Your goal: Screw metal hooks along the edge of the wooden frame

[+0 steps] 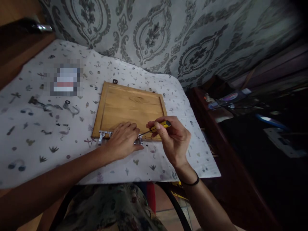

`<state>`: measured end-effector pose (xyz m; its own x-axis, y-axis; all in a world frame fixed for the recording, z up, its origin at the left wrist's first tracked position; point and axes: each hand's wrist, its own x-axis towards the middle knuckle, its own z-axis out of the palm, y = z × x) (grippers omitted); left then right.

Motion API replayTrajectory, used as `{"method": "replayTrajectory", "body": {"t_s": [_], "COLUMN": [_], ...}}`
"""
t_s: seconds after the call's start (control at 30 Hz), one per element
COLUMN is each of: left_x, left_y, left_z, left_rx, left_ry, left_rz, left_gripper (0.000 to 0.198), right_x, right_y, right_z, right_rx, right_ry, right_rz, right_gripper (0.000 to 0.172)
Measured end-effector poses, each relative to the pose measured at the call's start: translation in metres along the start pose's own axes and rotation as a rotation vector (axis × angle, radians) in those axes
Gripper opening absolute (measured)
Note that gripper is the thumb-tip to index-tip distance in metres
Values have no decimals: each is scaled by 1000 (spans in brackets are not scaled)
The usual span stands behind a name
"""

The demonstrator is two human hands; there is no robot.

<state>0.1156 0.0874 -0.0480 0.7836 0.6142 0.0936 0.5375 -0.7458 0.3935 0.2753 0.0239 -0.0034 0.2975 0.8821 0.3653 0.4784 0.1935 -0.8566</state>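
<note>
A wooden panel (pixel 130 109) with a raised frame lies flat on the cloth-covered table. Along its near edge sit silver metal hinges, one at the left corner (pixel 102 136) and one between my hands (pixel 139 141), partly hidden. My left hand (pixel 124 139) rests flat across that near edge, holding nothing, its thumb extended beside the second hinge. In my right hand (pixel 175 138) is a screwdriver (pixel 160 126) with a yellow and black handle, closed between thumb and fingers. Its shaft slants down left, the tip at or close to the second hinge; contact cannot be made out.
On the printed tablecloth (pixel 115 173) to the left lie a dark metal piece (pixel 39 103), a hook-like metal piece (pixel 72 108) and a blurred-out item (pixel 66 79). A patterned curtain (pixel 154 35) hangs behind. Right of the table stands a dark red wooden edge (pixel 226 154).
</note>
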Motion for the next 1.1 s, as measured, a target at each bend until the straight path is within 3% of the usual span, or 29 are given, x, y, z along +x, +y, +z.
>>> {"method": "replayTrajectory", "body": {"t_s": [0.07, 0.23, 0.37, 0.57, 0.67, 0.83, 0.9, 0.97, 1.0, 1.1], "left_x": [0, 1, 1, 3, 3, 1, 0, 0, 0, 1], "left_y": [0, -1, 1, 2, 1, 0, -1, -2, -2, -1], "left_z": [0, -1, -3, -2, -1, 0, 0, 0, 1, 2], "left_rx": [-1, 3, 8, 7, 22, 11, 2, 5, 11, 20], "left_ry": [-3, -4, -24, -42, -34, -9, -15, -12, -6, 3], "left_rz": [1, 12, -8, -16, -14, -8, 4, 13, 12, 7], "left_gripper": [41, 40, 37, 42, 42, 41, 41, 41, 41, 41], "right_x": [-1, 12, 31, 52, 47, 18, 10, 10, 12, 25], "right_y": [-3, -10, -5, 1, -6, -22, -24, -21, -19, -9], "right_z": [0, -13, -6, 14, 19, 42, 48, 47, 43, 23], "right_rx": [-52, -5, 270, 723, 733, 543, 493, 510, 531, 553], "right_ry": [-18, -225, -323, -610, -492, 182, 334, 338, 272, -124], "right_rz": [-10, -72, -66, 67, 133, 103, 69, 63, 74, 120], "right_gripper": [29, 33, 38, 44, 45, 43, 43, 43, 43, 40]}}
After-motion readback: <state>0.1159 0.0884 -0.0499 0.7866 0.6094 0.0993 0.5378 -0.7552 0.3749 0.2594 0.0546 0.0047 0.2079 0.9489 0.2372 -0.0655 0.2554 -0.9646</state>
